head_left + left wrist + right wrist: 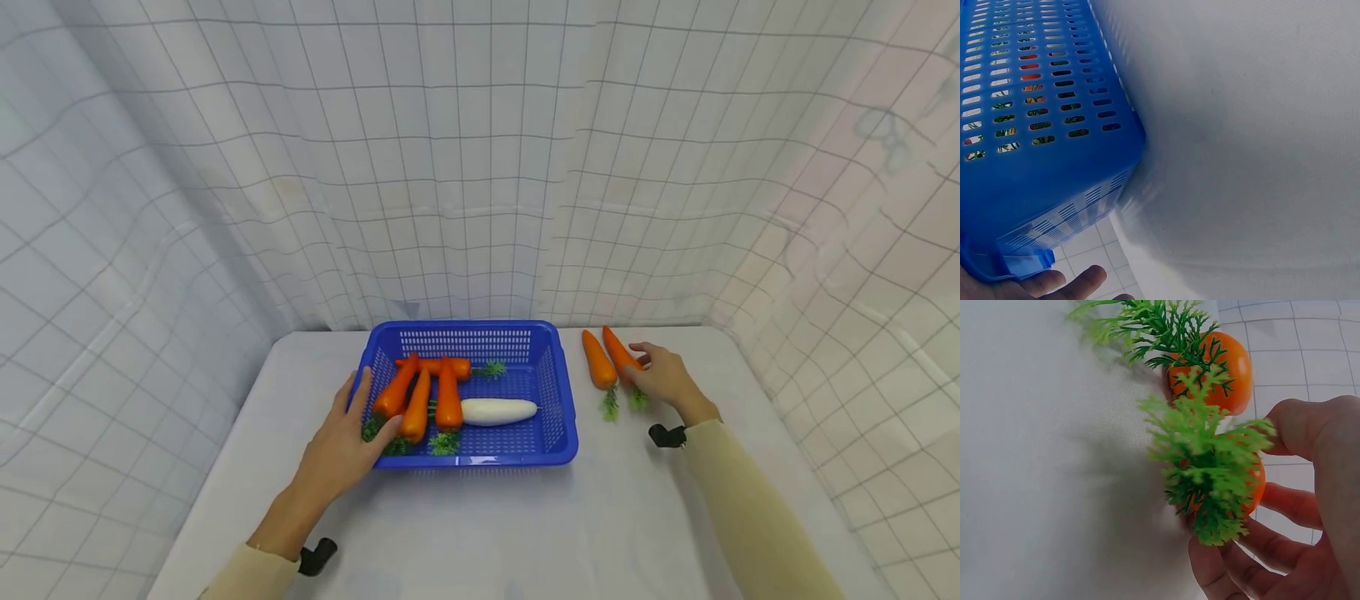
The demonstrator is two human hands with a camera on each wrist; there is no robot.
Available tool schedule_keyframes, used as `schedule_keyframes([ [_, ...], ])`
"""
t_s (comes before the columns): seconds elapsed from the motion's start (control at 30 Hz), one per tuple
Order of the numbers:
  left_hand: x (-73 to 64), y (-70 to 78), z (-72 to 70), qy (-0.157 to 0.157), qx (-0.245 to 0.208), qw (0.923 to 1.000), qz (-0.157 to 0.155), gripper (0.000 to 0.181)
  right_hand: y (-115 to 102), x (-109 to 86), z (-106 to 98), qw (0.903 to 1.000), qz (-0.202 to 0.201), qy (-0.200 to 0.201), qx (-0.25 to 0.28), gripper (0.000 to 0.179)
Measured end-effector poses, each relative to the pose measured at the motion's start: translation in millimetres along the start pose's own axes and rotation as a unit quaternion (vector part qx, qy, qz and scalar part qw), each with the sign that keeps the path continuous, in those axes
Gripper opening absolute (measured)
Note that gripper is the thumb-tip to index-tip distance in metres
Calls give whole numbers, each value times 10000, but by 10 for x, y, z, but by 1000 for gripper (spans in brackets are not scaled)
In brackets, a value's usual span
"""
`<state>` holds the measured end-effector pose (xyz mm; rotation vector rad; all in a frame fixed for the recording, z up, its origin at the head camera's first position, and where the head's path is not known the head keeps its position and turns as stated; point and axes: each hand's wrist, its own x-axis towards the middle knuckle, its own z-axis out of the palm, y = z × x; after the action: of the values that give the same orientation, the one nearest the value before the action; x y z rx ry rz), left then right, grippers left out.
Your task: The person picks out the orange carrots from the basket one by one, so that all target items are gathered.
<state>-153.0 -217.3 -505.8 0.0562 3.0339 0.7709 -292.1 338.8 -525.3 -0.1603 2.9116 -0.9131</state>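
On the right of the table, my right hand (663, 379) curls around a toy carrot (618, 348), thumb on one side and fingers on the other. Its green leafy top (1210, 469) covers much of the grip in the right wrist view. A second toy carrot (598, 360) lies just left of it. My left hand (337, 446) rests at the left front corner of a blue plastic basket (517, 460), fingers extended along the left rim and thumb over the inside. Several toy carrots (448, 396) and a white radish (498, 411) lie in the basket.
The basket stands on a white-covered table (510, 533). White cloth with a grid pattern (465, 167) hangs behind the table and at both sides. A dark wrist-worn device (318, 557) shows by the left sleeve, another (666, 436) by the right.
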Motion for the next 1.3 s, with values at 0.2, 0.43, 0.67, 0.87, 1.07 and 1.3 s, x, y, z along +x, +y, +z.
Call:
schedule_keyframes([
  [0.2, 1, 8, -1, -33, 1, 10000, -44, 106, -37, -1, -7, 9998, 112, -85, -104, 67],
  [0.43, -11, 16, -25, -27, -14, 10000, -34, 105, -55, -25, -23, 9996, 189, -167, -126, 68],
  [0.67, -21, 10, -25, 26, -2, 10000, -8, 105, -44, -45, -57, 9994, 267, -241, -17, 72],
  [0.87, -8, 15, -23, 5, -13, 10000, 7, 105, -62, -65, -90, 9998, 28, 148, -91, 71],
  [1.07, -20, 18, -23, 8, -11, 10000, 10, 106, -194, -120, -99, 9989, -183, 415, -152, 66],
  [1.3, -15, 19, -30, 7, 36, 10000, 32, 106, -418, -160, -118, 9959, -510, 696, -255, 62],
])
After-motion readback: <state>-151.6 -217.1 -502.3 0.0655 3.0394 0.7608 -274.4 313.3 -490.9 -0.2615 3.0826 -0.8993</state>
